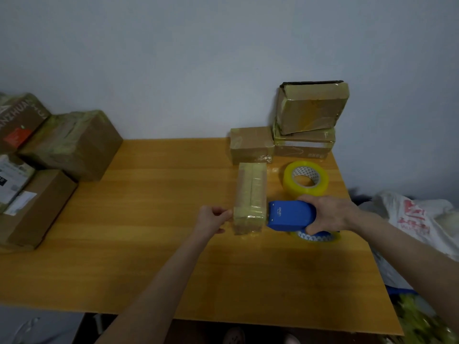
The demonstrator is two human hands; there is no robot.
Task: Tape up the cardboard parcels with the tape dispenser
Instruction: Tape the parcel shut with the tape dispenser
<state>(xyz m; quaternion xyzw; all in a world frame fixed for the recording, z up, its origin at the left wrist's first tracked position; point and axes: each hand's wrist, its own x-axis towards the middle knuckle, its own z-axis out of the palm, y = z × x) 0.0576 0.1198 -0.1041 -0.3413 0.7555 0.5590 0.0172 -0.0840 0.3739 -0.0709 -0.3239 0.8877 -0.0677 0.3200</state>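
Item: parcel, between my hands, long axis away from me; left hand pinches near-left edge; right hand grips tape dispenser, nose touching right side.

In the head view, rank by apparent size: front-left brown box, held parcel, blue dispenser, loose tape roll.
1. Front-left brown box
2. Held parcel
3. Blue dispenser and loose tape roll look alike; right hand hides part of the dispenser.

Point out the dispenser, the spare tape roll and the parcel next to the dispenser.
dispenser [290, 214]: head view, blue top cover.
spare tape roll [301, 190]: head view, yellow outer wall.
parcel [250, 192]: head view, taped top face.
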